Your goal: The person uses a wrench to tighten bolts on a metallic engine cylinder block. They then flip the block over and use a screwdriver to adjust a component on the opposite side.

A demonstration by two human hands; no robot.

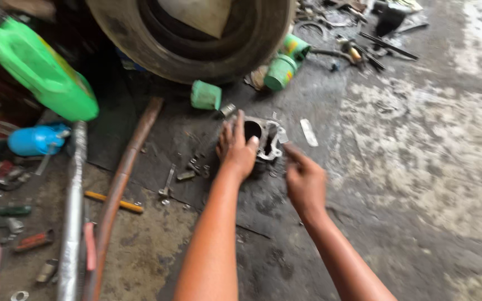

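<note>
— Cylinder (264, 139): where, and in what state?
— Grey metal engine part with a round bore, sitting on the dark oily floor (397, 184), just below the big tyre (196, 50). Bore faces up and toward the camera.

— Left hand (236, 149)?
— Laid on the cylinder's left side, fingers curled over its rim, thumb up beside the bore. Gripping the part.

— Right hand (303, 179)?
— Just right of the cylinder, blurred. Fingers drawn together, pointing at the part's right edge. Whether they touch it or pinch anything: cannot tell.

— Items near the cylinder?
— Small green tub (206, 95) above left, near. Green can (280, 72) lying on its side further up, by the tyre. Flat metal strip (308, 132) just to the right. Wrench (167, 183) and loose small fittings to the left.

— Items further left?
— Rusty pipe (119, 184) running diagonally; silver pipe (72, 212) beside it; yellow-handled tool (112, 202) lying across between them. Green jug (43, 69) and blue bottle (35, 139) at the far left, well apart from the hands.

— Top right?
— Heap of dark tools (364, 39), too blurred to list.
</note>
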